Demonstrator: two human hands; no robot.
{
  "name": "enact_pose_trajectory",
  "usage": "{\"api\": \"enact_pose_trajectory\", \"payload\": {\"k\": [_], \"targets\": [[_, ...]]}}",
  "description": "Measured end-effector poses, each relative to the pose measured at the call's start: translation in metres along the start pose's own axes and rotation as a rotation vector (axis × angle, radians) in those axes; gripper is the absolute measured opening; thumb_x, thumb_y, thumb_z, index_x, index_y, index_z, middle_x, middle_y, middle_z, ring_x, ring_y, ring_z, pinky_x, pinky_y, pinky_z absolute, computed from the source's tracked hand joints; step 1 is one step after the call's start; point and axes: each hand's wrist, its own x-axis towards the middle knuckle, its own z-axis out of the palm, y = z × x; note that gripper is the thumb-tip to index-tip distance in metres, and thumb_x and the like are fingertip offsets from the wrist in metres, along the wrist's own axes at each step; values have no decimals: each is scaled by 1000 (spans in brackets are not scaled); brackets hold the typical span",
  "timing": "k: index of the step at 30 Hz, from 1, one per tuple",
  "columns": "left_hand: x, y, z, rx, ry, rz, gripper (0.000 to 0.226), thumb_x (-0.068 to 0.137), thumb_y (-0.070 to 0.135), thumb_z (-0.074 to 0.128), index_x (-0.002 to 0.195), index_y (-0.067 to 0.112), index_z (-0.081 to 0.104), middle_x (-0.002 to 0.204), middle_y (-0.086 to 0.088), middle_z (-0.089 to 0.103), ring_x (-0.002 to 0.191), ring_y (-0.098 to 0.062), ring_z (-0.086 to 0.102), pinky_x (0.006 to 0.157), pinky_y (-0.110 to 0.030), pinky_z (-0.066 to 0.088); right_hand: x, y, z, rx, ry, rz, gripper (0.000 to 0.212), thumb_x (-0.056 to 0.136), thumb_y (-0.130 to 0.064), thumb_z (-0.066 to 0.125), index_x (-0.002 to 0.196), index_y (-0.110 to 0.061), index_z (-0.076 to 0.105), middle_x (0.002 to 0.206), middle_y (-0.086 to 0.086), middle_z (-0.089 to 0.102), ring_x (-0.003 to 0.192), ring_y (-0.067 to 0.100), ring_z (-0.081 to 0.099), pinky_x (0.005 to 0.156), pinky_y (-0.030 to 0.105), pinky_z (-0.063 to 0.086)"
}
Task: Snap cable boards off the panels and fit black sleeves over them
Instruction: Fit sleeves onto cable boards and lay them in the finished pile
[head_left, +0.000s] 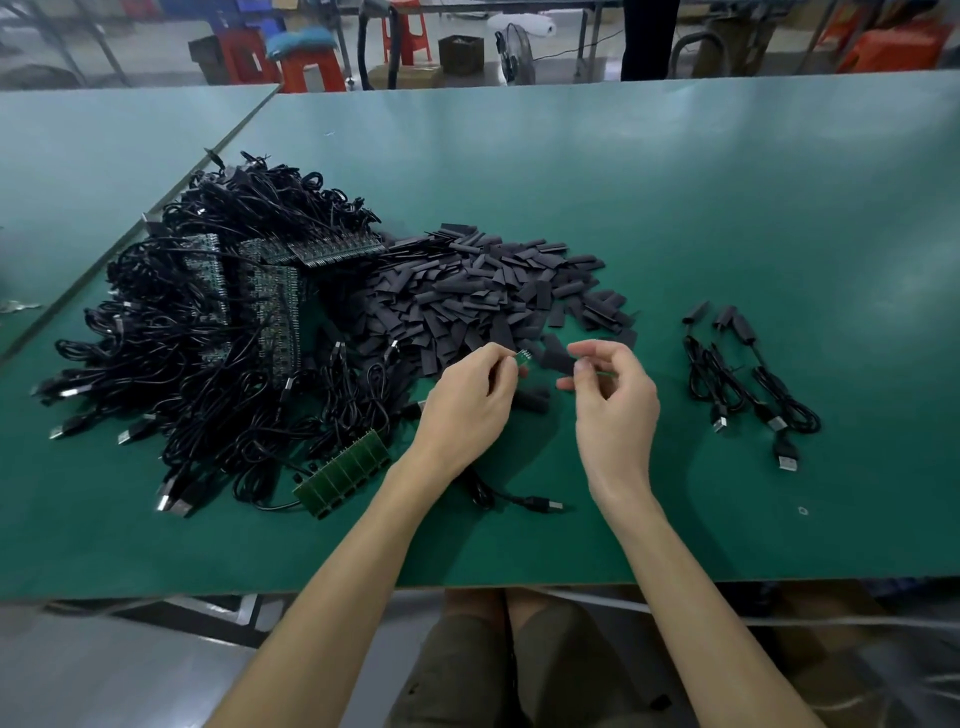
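A green work table (675, 208) fills the view. Behind it stand red plastic stools (311, 67) and a floor fan (514, 57) on a workshop floor.

Near the front middle of the table the two hands are raised a little above the mat, close together but not touching. The left hand (467, 400) pinches a small green cable board (522, 358) between thumb and fingertips. The right hand (615, 400) has its fingers curled and pinches one end of a black sleeve (558, 362), whose other end points at the board and lies just beside it. The view is too blurred to tell whether the two touch.

Just below the hands, at six o'clock, a loose sleeve (531, 401) lies on the mat. At twelve o'clock from the hands spreads the heap of black sleeves (483, 291). At nine to ten o'clock lies a big tangle of black cables (197, 364) with green panels (275, 312) buried in it. At eight o'clock, beside the left forearm, lies a separate panel strip (343, 473). At three o'clock, well apart, a few sleeved cables (748, 374) are laid out side by side. At six o'clock, nearer the table edge, a USB plug (543, 504) rests on its cable.
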Motion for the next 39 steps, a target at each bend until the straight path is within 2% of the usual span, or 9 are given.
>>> {"api": "enact_pose_trajectory", "payload": {"k": [2, 5, 8, 12, 15, 22, 26, 29, 39], "targets": [[1, 1, -2, -75, 21, 14, 25, 106, 35, 46, 95, 24, 67, 59, 10, 55, 48, -9, 42, 46, -23, 30, -2, -2, 0, 26, -58, -12, 19, 103, -9, 56, 102, -23, 70, 106, 0, 70, 81, 6, 74, 73, 19, 54], [2, 1, -5, -130, 36, 29, 21, 105, 35, 52, 96, 24, 67, 72, 2, 64, 60, -12, 53, 56, -25, 41, -3, -4, 1, 43, -145, -28, 19, 101, -6, 61, 103, -21, 72, 107, 3, 71, 83, 6, 75, 75, 19, 56], [2, 0, -6, -177, 50, 19, 18, 104, 31, 55, 97, 20, 68, 75, 9, 64, 64, 0, 54, 60, -16, 41, -4, -4, 1, 33, -217, -38, 15, 95, -10, 71, 106, -20, 73, 107, -1, 71, 88, 4, 73, 80, 18, 56], [1, 1, -6, -179, 24, 29, 15, 103, 29, 57, 95, 23, 68, 77, 11, 67, 68, -3, 59, 62, -19, 45, -7, -3, 4, -165, -228, -172, 22, 90, -17, 79, 112, -17, 73, 107, -10, 62, 95, -4, 61, 83, 7, 46], [-1, 2, -5, -158, 13, 52, 13, 103, 27, 59, 93, 24, 68, 72, 18, 66, 67, 2, 59, 61, -12, 42, -10, -3, 7, -277, -187, -263, 22, 92, -17, 75, 114, -15, 72, 108, -7, 59, 93, -1, 55, 84, 3, 41], [-1, 1, -7, -149, 58, 71, 25, 108, 25, 49, 98, 15, 70, 62, 26, 58, 50, 2, 45, 51, -11, 32, -4, -4, 0, -145, -98, -122, 22, 88, -16, 79, 110, -19, 77, 101, -9, 66, 92, 1, 63, 84, 10, 46], [-2, 3, -7, -125, 35, 101, 21, 107, 20, 50, 94, 16, 67, 65, 26, 58, 60, 9, 50, 57, -9, 35, -4, -5, 0, -100, -84, -91, 22, 87, -14, 81, 108, -21, 79, 98, -11, 69, 89, 1, 65, 82, 12, 49], [-2, 2, -5, -118, 23, 100, 19, 106, 20, 52, 91, 21, 63, 69, 15, 55, 62, 3, 49, 58, -12, 34, -4, -6, 1, -92, -84, -82, 22, 86, -13, 81, 107, -20, 79, 99, -12, 71, 89, 2, 68, 84, 15, 52], [-2, 1, -4, -75, 5, 109, 19, 105, 19, 53, 91, 26, 63, 84, 8, 65, 79, -6, 57, 65, -12, 39, -5, -5, 1, -58, -89, -60, 18, 87, -9, 80, 104, -17, 80, 98, -6, 73, 85, 2, 69, 79, 9, 51]]}}
